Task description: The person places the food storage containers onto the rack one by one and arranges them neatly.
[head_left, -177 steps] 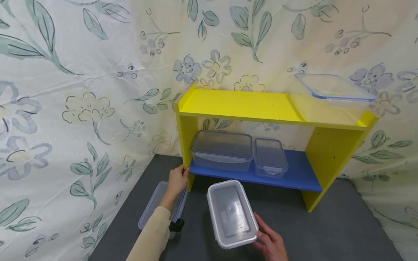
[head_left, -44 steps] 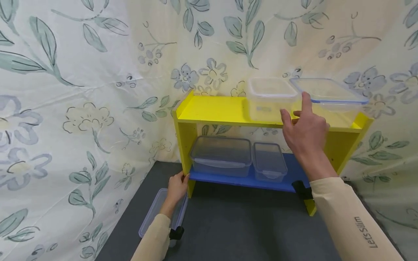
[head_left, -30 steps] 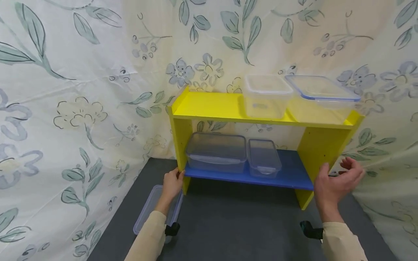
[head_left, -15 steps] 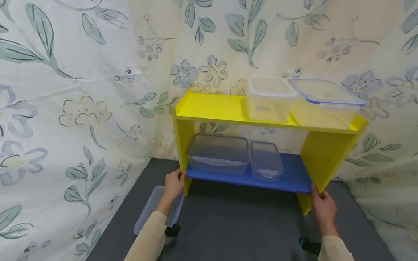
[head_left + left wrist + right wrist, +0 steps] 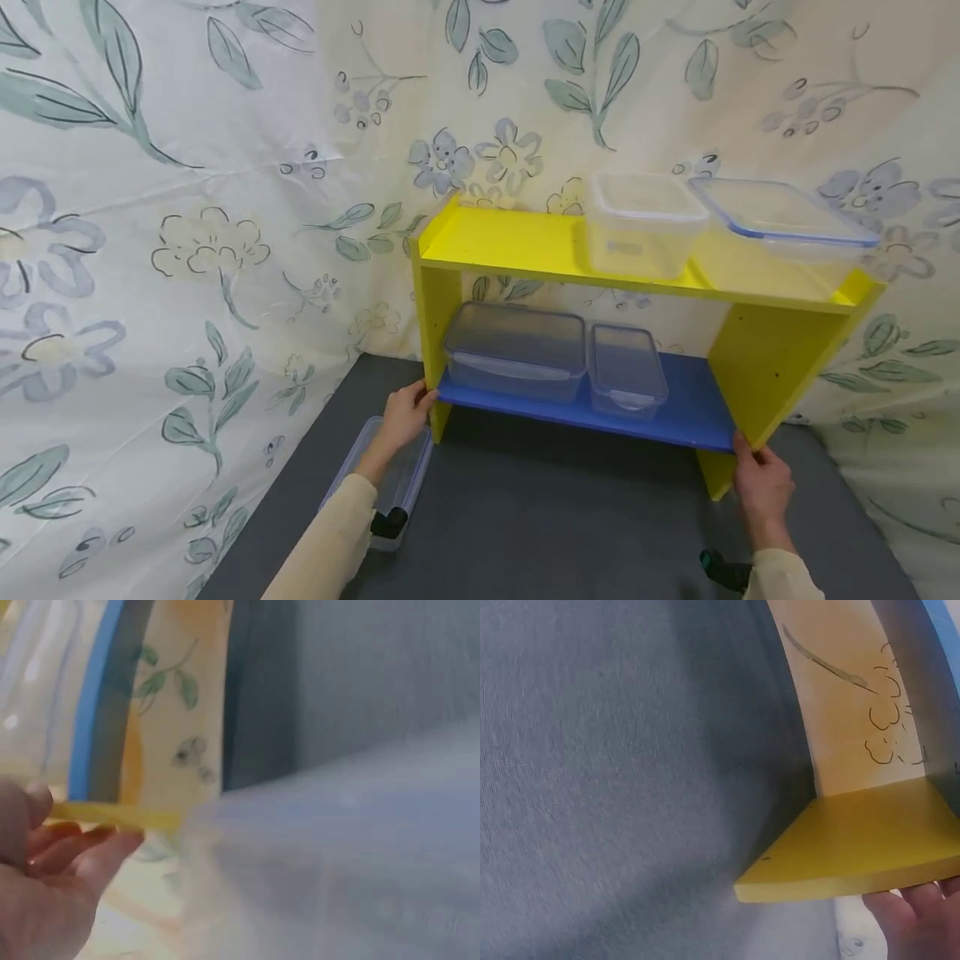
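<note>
A small yellow shelf unit [image 5: 510,237] with a blue lower board [image 5: 690,400] stands before me. My left hand [image 5: 401,417] holds the front edge of its left side panel [image 5: 430,325], level with the blue board. Lower on the right, my right hand [image 5: 763,483] grips the edge of the right side panel [image 5: 765,367], thumb in front. In the right wrist view, fingers [image 5: 922,900] lie against the panel's outer face. The upper board bears a clear food container with a white lid [image 5: 648,204] and a wider blue-rimmed container [image 5: 787,212].
On the blue board sit a large clear container [image 5: 517,350] and a smaller one [image 5: 628,371], side by side. Another lidded container [image 5: 412,479] lies on the dark table [image 5: 555,508], partly under my left forearm. A flowered curtain [image 5: 225,167] hangs behind and at the sides.
The white-lidded container, earlier in my right hand, now stands on the upper board. My right hand has come down from there to the right side panel. My left hand has kept its hold.
</note>
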`<state>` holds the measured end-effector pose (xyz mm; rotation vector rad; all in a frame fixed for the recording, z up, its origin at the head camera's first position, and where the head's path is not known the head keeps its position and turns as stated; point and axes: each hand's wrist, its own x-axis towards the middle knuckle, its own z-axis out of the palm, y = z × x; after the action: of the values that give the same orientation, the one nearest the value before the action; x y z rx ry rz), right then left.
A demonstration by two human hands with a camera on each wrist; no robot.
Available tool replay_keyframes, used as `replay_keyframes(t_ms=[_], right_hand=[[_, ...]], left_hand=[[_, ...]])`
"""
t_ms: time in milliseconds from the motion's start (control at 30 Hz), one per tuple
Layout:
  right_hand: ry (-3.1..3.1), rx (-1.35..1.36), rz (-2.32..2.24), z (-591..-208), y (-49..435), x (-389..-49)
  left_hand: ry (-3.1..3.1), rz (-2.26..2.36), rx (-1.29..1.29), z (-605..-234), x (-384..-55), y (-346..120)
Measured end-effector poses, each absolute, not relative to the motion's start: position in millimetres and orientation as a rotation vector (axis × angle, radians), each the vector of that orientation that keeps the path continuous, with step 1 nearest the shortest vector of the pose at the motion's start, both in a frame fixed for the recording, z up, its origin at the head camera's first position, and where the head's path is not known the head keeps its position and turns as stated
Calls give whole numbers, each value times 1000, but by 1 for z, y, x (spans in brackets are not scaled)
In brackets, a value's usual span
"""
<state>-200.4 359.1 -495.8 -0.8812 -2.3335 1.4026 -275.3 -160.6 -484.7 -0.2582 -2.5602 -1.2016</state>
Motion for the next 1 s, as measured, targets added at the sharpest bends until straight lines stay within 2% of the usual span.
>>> replay_keyframes(t_ms=[200,333,467,633,767,1000], right_hand=[[-2309,-854,1457,-491,356,-205],[-2221,-891,1542,-494,355,-203],[-2162,-910,1551,-499,357,-204],[-2138,-970,1557,-499,359,-207],[-2136,-993,1588,-499,358,-210],[-2148,-1041,1530,-500,355,-212]], left_hand=[[-2661,-1275,-290,-447,-238,-188],[-2609,-1280,-321,-438,-201,-204],[-2443,-1145,-233,-458,-166,-219],[-2259,-968,101,-499,-135,-234],[-2381,-1126,341,-519,-118,-242],[-2597,-1436,587,-541,-103,-243]])
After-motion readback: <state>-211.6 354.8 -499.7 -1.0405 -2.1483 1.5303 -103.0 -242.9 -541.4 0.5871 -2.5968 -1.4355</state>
